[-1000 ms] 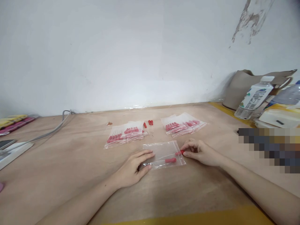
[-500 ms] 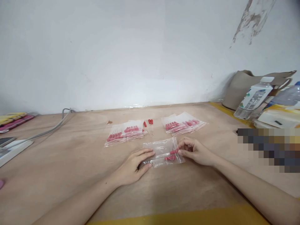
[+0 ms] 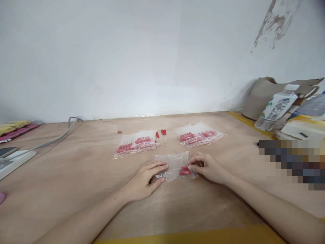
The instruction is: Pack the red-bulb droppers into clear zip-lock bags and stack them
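A clear zip-lock bag (image 3: 174, 162) lies flat in front of me, its mouth towards the right. Inside are droppers with red rubber bulbs (image 3: 185, 171) and thin clear stems. My left hand (image 3: 146, 179) holds the bag's left end, fingers on top and thumb at the near edge. At the mouth, my right hand (image 3: 207, 166) pinches the bulb end of a dropper, mostly hidden by the fingertips. Beyond the bag lie a few loose red-bulbed droppers (image 3: 164, 133).
Filled dropper bags lie in a left pile (image 3: 127, 145) and a right pile (image 3: 200, 134). A cable (image 3: 59, 137) and a white device (image 3: 19, 162) are at left. A bottle (image 3: 278, 106) and a grey-brown bag (image 3: 256, 96) stand at right, near a blurred patch.
My right hand has moved slightly left and down, and the dropper it pinches has slid deeper into the bag, beside the other red bulb. My left hand stays put.
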Available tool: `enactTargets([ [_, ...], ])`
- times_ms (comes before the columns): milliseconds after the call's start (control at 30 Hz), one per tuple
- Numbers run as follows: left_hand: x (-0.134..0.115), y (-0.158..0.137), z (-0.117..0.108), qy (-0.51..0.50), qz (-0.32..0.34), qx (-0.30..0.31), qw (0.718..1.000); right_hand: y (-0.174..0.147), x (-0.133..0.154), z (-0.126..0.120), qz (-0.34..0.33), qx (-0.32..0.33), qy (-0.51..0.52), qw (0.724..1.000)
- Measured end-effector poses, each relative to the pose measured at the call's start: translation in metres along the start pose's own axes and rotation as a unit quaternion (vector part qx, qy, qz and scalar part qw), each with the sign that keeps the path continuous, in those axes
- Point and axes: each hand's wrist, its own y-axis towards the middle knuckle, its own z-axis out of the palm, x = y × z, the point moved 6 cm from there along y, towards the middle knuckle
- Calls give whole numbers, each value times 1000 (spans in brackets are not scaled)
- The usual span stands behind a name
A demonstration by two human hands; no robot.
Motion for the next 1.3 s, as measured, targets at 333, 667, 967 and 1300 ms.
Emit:
enactTargets([
  [333, -2, -1, -1, -5, 10, -8, 1000, -3, -2, -2, 5, 33, -25, 999],
  [667, -2, 1, -2, -6, 17, -9, 1000, 0, 1, 3, 0, 15, -42, 999],
  [967, -4, 1, -3, -7, 10, -2, 1000, -14, 31, -5, -157, 49, -194, 967],
  [1300, 0, -1, 0, 15, -3, 17, 1000, -15, 19, 0, -122, 91, -241, 959],
])
